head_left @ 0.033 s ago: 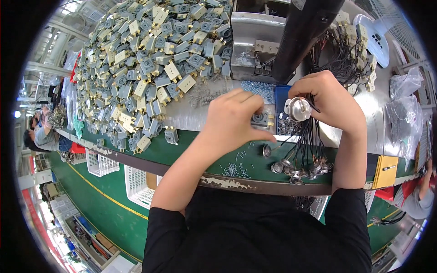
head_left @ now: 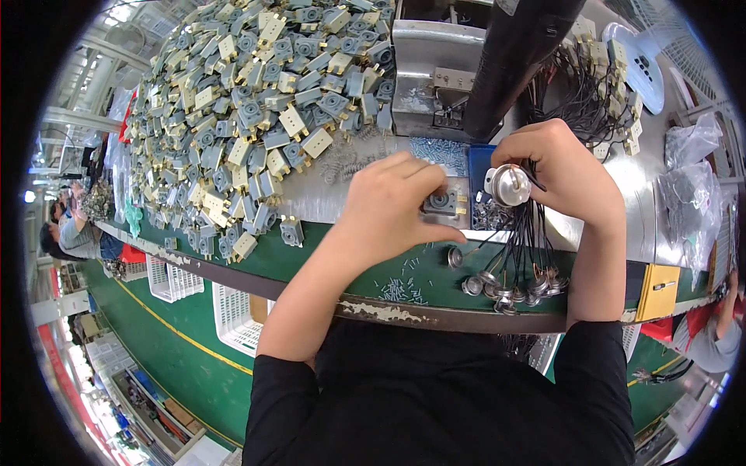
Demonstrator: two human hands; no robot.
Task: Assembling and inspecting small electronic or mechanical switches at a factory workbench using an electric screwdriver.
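My right hand [head_left: 556, 167] is closed on a round silver metal cap [head_left: 512, 186] with black wires attached, its fingertips partly hidden behind it. To its left, my left hand [head_left: 392, 203] has the thumb stretched away from the bent fingers. Between that thumb and the fingertips lies a grey plug housing [head_left: 441, 203] with brass contacts; I cannot tell whether the fingertips touch it. A bundle of black wires [head_left: 531, 241] hangs below my right hand, ending in several metal caps [head_left: 505, 293] near the bench edge.
A large heap of grey and cream plug housings [head_left: 256, 109] covers the back left. Small screws [head_left: 398, 290] lie on the green mat. A blue bin [head_left: 483, 167] holds small metal parts. A thick black column [head_left: 521, 66] stands behind my hands, with wired plugs [head_left: 598, 101] beyond.
My left hand has shifted slightly to the left, showing more of the grey plug housing. My right hand and the metal cap look unmoved.
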